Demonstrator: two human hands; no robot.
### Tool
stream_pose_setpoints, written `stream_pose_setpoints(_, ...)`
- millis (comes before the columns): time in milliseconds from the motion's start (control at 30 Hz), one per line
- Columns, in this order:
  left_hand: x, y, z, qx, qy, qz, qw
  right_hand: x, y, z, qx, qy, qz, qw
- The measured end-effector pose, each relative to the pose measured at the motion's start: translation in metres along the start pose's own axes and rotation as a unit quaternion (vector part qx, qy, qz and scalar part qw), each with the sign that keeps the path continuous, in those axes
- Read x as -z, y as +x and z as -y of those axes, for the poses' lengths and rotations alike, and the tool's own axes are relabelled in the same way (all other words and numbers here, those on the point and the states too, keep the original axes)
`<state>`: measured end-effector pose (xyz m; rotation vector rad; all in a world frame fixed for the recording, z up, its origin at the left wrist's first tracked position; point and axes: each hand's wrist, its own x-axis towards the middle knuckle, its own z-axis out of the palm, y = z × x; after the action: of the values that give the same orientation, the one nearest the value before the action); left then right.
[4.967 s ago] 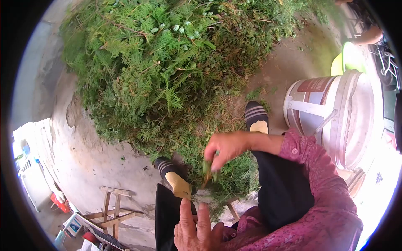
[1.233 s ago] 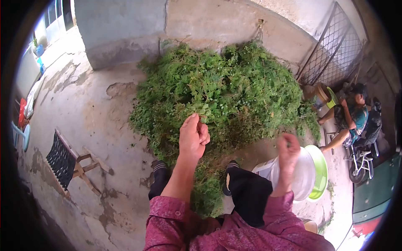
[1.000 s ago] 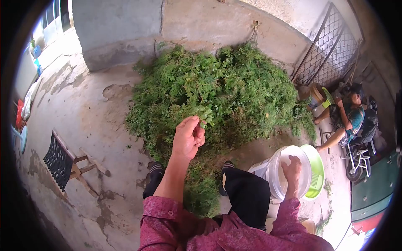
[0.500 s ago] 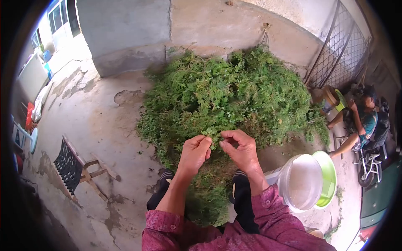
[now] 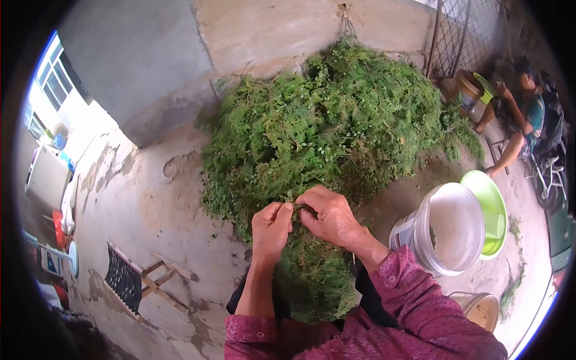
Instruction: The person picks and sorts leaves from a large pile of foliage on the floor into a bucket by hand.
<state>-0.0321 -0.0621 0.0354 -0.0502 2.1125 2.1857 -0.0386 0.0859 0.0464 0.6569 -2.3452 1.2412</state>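
My left hand (image 5: 271,231) is closed, with thumb and forefinger pinching a small green sprig (image 5: 290,197). Close beside it on the right, my right hand (image 5: 330,219) has its fingertips closed on the same sprig; much of the sprig is hidden by the fingers. Beyond both hands rises a large heap of leafy green branches (image 5: 324,126), some with small pale round fruits or buds. Below the hands, more feathery cuttings (image 5: 318,279) lie on the ground between my legs.
A white bucket (image 5: 418,231) stands at my right, with a light green basin (image 5: 497,198) against it and another bucket (image 5: 486,315) nearer. A low folding stool (image 5: 123,279) is on the left. A person (image 5: 531,117) sits at far right near a wheeled vehicle (image 5: 549,180).
The view has shifted, bringing the bucket and stool into different places. My right hand has turned and come closer to the left, its fingertips now nearly meeting it at the sprig.
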Motion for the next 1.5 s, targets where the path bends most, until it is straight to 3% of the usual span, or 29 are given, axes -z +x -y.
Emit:
stream_pose_setpoints(100,-0.009,-0.002,0.003,-0.032,0.017,-0.024,0.999,0.000,0.001,-0.004,-0.044,0.010,0.002,0.999)
stream_pose_setpoints(167,-0.015,-0.004,0.004,-0.147,0.044,-0.087,0.984,-0.005,0.002,-0.020,-0.071,0.026,0.000,0.997)
stream_pose_setpoints(233,-0.011,-0.004,0.002,-0.174,0.048,-0.090,0.979,-0.004,0.006,-0.043,-0.197,0.035,-0.057,0.978)
stream_pose_setpoints(267,-0.009,-0.003,0.003,-0.147,-0.017,-0.107,0.983,0.006,0.012,-0.048,-0.359,0.301,-0.033,0.883)
stream_pose_setpoints(300,-0.008,-0.001,0.002,-0.119,-0.085,-0.126,0.981,0.020,0.018,-0.041,-0.415,0.467,-0.042,0.780)
stream_pose_setpoints(367,-0.007,0.000,0.001,-0.113,-0.100,-0.131,0.980,0.021,0.015,-0.033,-0.402,0.517,-0.022,0.755)
stream_pose_setpoints(500,-0.011,0.001,0.000,-0.117,-0.116,-0.145,0.976,-0.003,0.008,-0.010,-0.433,0.562,0.105,0.697)
stream_pose_setpoints(567,-0.009,-0.001,0.001,-0.111,-0.120,-0.135,0.977,-0.016,0.004,-0.015,-0.431,0.620,0.136,0.641)
stream_pose_setpoints(667,-0.007,-0.003,0.001,-0.109,-0.109,-0.135,0.979,-0.023,0.004,-0.017,-0.426,0.661,0.129,0.604)
stream_pose_setpoints(800,-0.009,0.000,0.006,-0.170,-0.039,-0.155,0.972,-0.028,0.005,-0.016,-0.423,0.663,0.117,0.606)
stream_pose_setpoints(867,-0.008,-0.001,0.007,-0.171,-0.021,-0.151,0.973,-0.028,0.007,-0.013,-0.410,0.650,0.071,0.636)
stream_pose_setpoints(1100,-0.008,-0.002,0.011,-0.188,0.005,-0.147,0.971,-0.029,0.006,-0.013,-0.419,0.667,0.046,0.614)
stream_pose_setpoints(1367,-0.004,-0.003,0.011,-0.134,-0.043,-0.130,0.981,-0.026,0.010,0.000,-0.423,0.493,0.107,0.752)
stream_pose_setpoints(1500,-0.005,-0.004,0.011,-0.125,-0.083,-0.122,0.981,-0.028,0.007,0.000,-0.424,0.482,0.082,0.763)
